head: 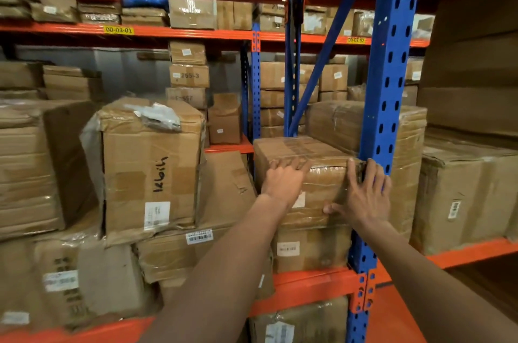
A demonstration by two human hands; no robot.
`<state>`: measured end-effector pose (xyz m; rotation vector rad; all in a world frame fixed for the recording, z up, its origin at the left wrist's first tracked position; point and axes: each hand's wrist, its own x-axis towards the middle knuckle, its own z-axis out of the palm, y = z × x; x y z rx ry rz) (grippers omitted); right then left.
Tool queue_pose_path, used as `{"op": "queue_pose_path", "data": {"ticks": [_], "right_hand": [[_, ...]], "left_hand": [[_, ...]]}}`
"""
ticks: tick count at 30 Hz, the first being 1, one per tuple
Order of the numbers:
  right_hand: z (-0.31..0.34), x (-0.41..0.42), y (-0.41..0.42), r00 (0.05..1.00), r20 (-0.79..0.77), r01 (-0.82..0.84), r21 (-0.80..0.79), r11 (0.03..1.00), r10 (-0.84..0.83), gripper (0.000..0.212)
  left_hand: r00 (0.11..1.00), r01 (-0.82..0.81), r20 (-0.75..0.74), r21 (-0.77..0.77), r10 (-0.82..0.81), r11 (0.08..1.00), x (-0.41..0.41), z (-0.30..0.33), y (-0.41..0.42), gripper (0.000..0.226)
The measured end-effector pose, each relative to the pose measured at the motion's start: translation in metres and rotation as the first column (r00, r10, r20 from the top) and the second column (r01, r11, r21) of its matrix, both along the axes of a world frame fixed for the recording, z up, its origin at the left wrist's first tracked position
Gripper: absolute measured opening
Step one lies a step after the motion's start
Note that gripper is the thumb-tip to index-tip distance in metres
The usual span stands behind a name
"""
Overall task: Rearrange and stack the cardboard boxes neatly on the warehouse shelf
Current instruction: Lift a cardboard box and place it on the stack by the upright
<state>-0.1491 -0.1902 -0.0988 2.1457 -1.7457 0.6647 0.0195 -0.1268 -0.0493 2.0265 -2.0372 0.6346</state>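
Both hands lay flat and open on a taped box [305,174]: left hand [283,181] on its front top edge, right hand [361,197] at its right corner beside the blue upright [389,107]. It sat sealed atop another box [311,248], contents unseen.

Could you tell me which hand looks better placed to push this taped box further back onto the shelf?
Probably the right hand: it lies flat against the taped box's front face. The left hand is curled over the top edge.
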Motion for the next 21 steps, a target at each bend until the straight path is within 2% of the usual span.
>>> {"op": "queue_pose_path", "data": {"ticks": [4,6,8,10,12,14,16,18,20,21], "right_hand": [[0.024,0.002,-0.001,0.992,-0.121,0.047,0.134,0.990,-0.031,0.134],[0.040,-0.002,0.002,0.976,-0.216,0.065,0.169,0.983,-0.027,0.117],[0.061,0.000,0.011,0.969,-0.247,0.038,0.215,0.976,0.016,0.102],[0.084,0.013,0.026,0.966,-0.238,-0.047,0.236,0.971,0.105,0.107],[0.108,0.038,0.044,0.951,-0.222,-0.178,0.174,0.968,0.215,0.114],[0.130,0.071,0.063,0.908,-0.230,-0.346,0.058,0.936,0.350,0.115],[0.150,0.107,0.083,0.818,-0.322,-0.527,-0.084,0.846,0.478,0.121],[0.165,0.142,0.106,0.673,-0.527,-0.694,-0.209,0.689,0.519,0.133],[0.177,0.169,0.136,0.517,-0.739,-0.811,-0.262,0.522,0.431,0.142],[0.180,0.181,0.151,0.441,-0.821,-0.853,-0.257,0.455,0.363,0.140]], "left_hand": [[0.998,0.032,-0.051,0.100,-0.027,0.995,0.007,0.006,0.001,0.078],[0.993,0.065,-0.106,0.082,-0.056,0.994,0.010,0.004,0.013,0.084],[0.992,0.026,-0.123,-0.055,-0.033,0.998,0.022,-0.006,0.034,0.086],[0.991,-0.068,-0.128,-0.250,0.037,0.966,0.038,-0.020,0.059,0.091],[0.981,-0.168,-0.157,-0.403,0.112,0.900,0.052,-0.030,0.083,0.105],[0.968,-0.237,-0.204,-0.530,0.148,0.814,0.062,-0.035,0.104,0.109],[0.956,-0.288,-0.235,-0.630,0.177,0.721,0.070,-0.040,0.125,0.110],[0.918,-0.393,-0.320,-0.659,0.234,0.641,0.079,-0.047,0.145,0.120],[0.815,-0.568,-0.500,-0.582,0.295,0.582,0.091,-0.054,0.161,0.137],[0.744,-0.645,-0.593,-0.519,0.308,0.561,0.098,-0.055,0.167,0.146]]}}
